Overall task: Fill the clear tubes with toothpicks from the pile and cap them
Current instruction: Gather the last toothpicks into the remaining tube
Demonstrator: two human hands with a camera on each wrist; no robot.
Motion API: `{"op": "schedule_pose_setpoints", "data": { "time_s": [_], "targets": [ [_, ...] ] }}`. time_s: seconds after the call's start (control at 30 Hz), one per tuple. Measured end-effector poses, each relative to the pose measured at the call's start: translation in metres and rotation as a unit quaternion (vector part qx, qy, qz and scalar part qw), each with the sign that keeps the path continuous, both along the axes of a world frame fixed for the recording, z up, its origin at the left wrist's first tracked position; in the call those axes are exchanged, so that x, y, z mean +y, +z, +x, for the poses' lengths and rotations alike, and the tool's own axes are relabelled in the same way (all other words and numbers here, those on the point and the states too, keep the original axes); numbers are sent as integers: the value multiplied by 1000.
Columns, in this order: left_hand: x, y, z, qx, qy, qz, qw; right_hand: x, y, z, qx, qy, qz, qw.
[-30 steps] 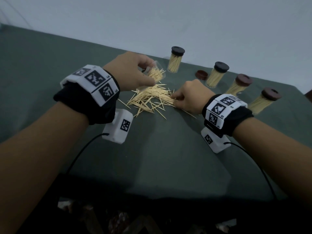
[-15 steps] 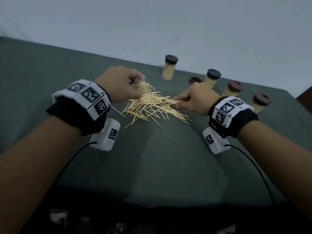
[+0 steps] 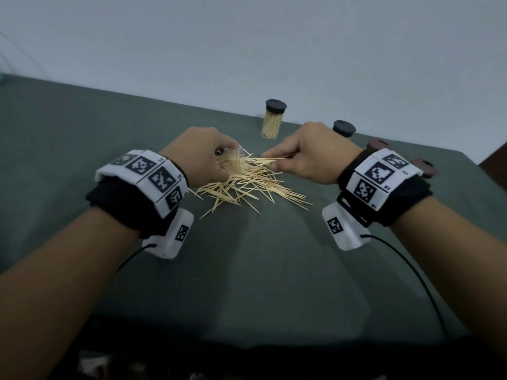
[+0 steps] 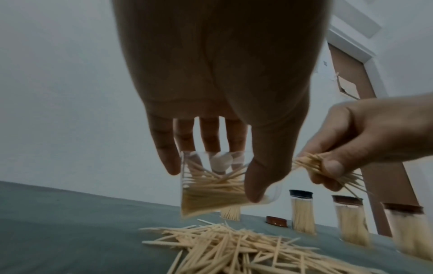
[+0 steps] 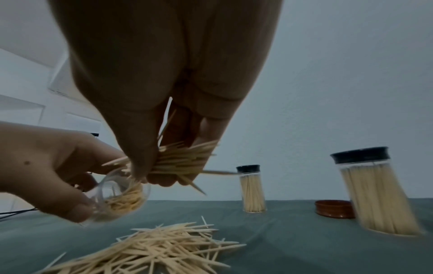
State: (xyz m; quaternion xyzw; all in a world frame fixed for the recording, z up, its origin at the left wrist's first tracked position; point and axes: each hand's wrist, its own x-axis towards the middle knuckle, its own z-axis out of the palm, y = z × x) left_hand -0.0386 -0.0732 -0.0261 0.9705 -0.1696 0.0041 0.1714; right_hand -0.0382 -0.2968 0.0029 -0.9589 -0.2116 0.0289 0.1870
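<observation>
Clear tube [image 4: 211,187] (part full) gripped by left fingers [image 4: 260,178]; right fingers [image 4: 332,166] pinch toothpick bundle [image 4: 309,163] beside it.

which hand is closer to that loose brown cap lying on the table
Right. The right hand, pinching a bundle of toothpicks, is raised just in front of the loose brown cap. The left hand, holding the open tube, sits farther off across the pile.

Both forearms are bare. Each wrist wears a black fabric cuff [image 3: 131,204] topped by a band of white tiles [image 3: 149,176] printed with black square markers. A white camera housing [image 3: 171,237] hangs beneath each, tagged likewise, trailing a thin black cable [image 3: 406,259], apparently plugged in at its rear.
</observation>
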Motion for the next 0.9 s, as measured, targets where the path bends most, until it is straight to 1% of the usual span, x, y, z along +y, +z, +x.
{"op": "schedule_pose_setpoints", "data": {
  "time_s": [0.07,0.13,0.23,0.3,0.4,0.5,0.57,0.73,0.83,0.9],
  "targets": [
    [-5,0,-4,5,-28,-19,999,4,0,-3,-13,5,-10,1000],
    [-10,2,-7,21,-48,-67,996,8,-2,-4,-31,15,-13,999],
    [-13,1,-8,55,-46,-141,987,13,-9,-5,-75,35,19,996],
    [-12,-1,-7,63,-40,-169,983,13,-16,-3,-108,50,40,992],
    [-10,-2,-5,67,-33,-181,981,12,-22,0,-143,72,49,986],
    [-9,-2,-4,79,-28,-194,977,12,-25,1,-153,85,46,984],
    [-10,-2,-4,82,-27,-200,976,12,-25,0,-151,83,40,984],
    [-4,-4,0,92,-9,-212,973,10,-24,0,-120,45,20,992],
    [-2,-2,0,89,-4,-204,975,10,-23,-1,-99,29,-3,995],
    [-6,-2,-1,86,-7,-194,977,11,-21,-3,-102,31,-12,994]
  ]
}}
